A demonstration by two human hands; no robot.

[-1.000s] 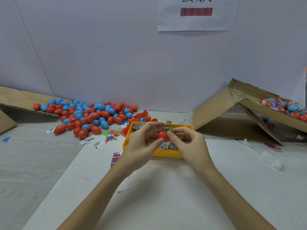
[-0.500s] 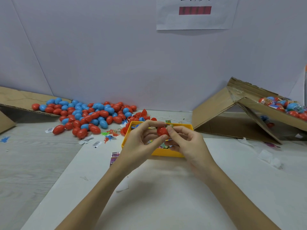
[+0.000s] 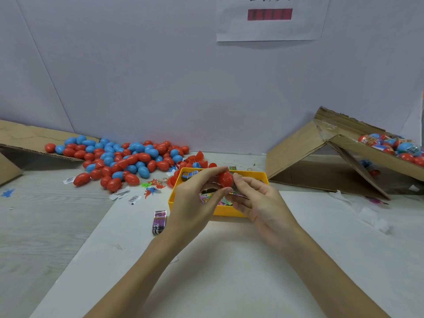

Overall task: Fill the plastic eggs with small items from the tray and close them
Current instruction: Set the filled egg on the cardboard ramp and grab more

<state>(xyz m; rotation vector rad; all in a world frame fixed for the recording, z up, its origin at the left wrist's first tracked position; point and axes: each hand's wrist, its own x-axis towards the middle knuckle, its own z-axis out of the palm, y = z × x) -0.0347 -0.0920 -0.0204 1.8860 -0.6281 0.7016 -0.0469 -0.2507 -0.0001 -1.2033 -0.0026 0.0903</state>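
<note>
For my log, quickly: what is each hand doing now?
Left hand: holds the red egg.
Right hand: pinches the same egg's right end.

Behind the fingers [image 3: 250,182] of both hands, most of the red egg [image 3: 226,179] is hidden; whether it is closed cannot be told. Below the fingers, the tray [image 3: 220,211] items blur together. The wall sign [image 3: 270,17] is cut off on top.

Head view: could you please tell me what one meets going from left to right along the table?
Flattened cardboard → pile of red and blue plastic eggs → purple packet → left hand → red egg → right hand → tilted cardboard box of filled eggs.
</note>
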